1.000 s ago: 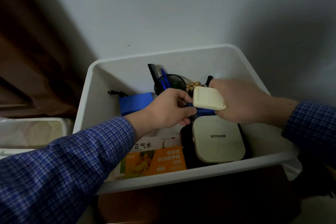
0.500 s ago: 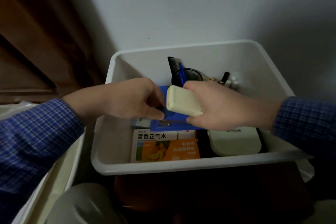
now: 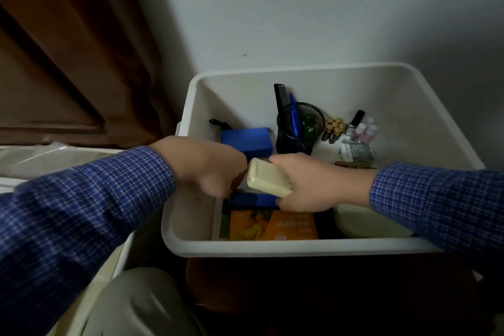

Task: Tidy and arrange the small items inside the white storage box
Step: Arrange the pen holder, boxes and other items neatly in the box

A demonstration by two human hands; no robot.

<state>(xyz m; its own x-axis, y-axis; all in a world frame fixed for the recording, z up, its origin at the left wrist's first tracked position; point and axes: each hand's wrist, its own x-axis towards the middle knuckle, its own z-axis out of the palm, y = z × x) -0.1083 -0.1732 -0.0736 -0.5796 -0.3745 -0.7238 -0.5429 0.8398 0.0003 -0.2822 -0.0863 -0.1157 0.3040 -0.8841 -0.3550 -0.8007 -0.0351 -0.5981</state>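
White storage box (image 3: 447, 123) partly tidied: pen cup (image 3: 300, 128), batteries (image 3: 335, 126) and bottles (image 3: 364, 131) stand along its far wall. My right hand (image 3: 313, 185) holds a cream case (image 3: 266, 178) mid-box; my left hand (image 3: 210, 163) curls downward, grip hidden. Near-edge items remain unsorted.

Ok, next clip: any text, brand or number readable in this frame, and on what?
Nothing can be read for certain.
orange packet: pale printed lines, too blurred to read.
silvery packet: a white label with small print, too small to read.
cream case in the right hand: no marking shows.
batteries and small bottles: no legible labels.
larger cream case: mostly hidden under the right sleeve; no text shows.
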